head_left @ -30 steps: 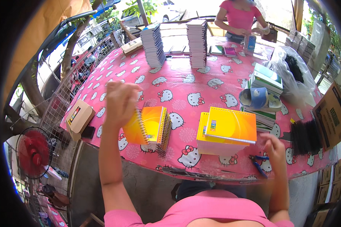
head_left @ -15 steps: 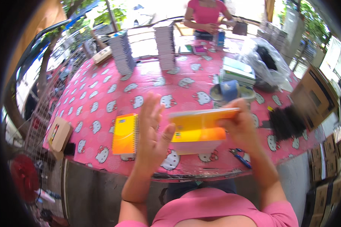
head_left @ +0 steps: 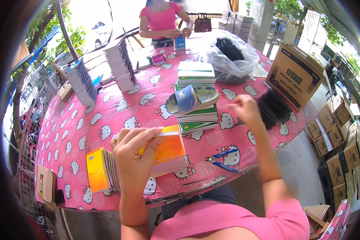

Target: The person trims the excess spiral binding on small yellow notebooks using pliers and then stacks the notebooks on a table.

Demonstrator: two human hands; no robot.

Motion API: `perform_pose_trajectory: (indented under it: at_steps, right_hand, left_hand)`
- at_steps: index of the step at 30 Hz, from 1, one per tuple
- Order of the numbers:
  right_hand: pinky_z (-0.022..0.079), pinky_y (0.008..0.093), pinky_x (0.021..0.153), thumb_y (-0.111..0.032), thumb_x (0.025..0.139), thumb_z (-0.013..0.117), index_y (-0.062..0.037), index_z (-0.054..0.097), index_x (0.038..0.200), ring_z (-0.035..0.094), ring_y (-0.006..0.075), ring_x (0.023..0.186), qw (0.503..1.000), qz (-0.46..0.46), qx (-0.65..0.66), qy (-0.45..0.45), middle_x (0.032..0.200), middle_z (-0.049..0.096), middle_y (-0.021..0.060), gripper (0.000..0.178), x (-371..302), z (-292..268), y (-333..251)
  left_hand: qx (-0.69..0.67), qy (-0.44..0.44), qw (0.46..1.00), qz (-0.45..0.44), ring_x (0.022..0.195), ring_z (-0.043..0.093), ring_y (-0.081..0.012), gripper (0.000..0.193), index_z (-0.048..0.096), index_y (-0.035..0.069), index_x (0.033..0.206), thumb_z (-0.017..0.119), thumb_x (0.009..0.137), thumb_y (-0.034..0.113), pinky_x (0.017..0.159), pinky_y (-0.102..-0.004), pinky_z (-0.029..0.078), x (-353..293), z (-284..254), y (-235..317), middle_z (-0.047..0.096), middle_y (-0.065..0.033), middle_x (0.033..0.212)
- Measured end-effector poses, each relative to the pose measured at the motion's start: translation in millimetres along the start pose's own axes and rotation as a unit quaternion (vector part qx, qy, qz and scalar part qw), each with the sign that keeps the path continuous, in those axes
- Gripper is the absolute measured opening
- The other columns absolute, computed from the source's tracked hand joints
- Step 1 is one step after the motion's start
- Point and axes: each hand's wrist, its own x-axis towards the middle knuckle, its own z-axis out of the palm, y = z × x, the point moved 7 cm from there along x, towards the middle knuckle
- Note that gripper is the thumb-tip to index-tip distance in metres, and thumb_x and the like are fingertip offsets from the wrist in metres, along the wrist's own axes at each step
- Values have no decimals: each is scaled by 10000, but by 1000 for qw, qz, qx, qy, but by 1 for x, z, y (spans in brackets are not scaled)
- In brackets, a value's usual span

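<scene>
My left hand (head_left: 134,150) pinches a thin memo pad by its edge, fingers on top and thumb below. Under and beside it stands a stack of yellow-orange memo pads (head_left: 170,150), their covers edged with punched holes. To its left lies a row of spiral-bound yellow notebooks (head_left: 98,170). My right hand (head_left: 246,110) is raised over the table, fingers bent and smeared by motion. Nearest to it is a pile of black spiral binding coils (head_left: 272,108). Blue-handled cutting pliers (head_left: 222,160) lie in front of it with their jaws apart.
A blue slipper (head_left: 190,100) rests on green-edged pads (head_left: 198,122). Behind stand a clear plastic bag (head_left: 236,60) with black coils and a cardboard box (head_left: 294,76). Tall notebook stacks (head_left: 120,66) rise at the back left. A person (head_left: 162,24) in pink works across the table.
My view has swung right. My left hand, open before, now holds the memo pad that was in my right hand. My right hand has let go and moved right, toward the coils.
</scene>
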Motion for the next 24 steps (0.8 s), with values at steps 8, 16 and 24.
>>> perform_pose_trajectory:
  at_steps: [8,16,24]
  right_hand:
    - [541,454,768,-248,795,727,-16,618,885,661,376,872,961,108,-251,-51,903,656,201,272,-8,26,130]
    - [538,429,778,-183,790,712,-17,591,898,632,358,951,953,90,-267,-109,991,613,184,232,-18,39,109]
    - [529,408,760,58,813,565,19,646,1051,650,340,860,993,-100,-53,47,963,612,190,254,-15,-13,30]
  left_hand:
    - [-38,29,999,-19,866,570,-174,182,746,118,917,766,742,165,844,-333,343,-2,0,-5,689,2,880]
    - [-35,16,999,-34,880,577,-173,215,753,126,932,779,734,207,863,-341,329,-5,-1,-10,690,1,905]
    - [-22,41,999,6,856,592,-181,202,753,67,913,787,724,129,800,-317,452,-5,-2,-2,698,-36,870]
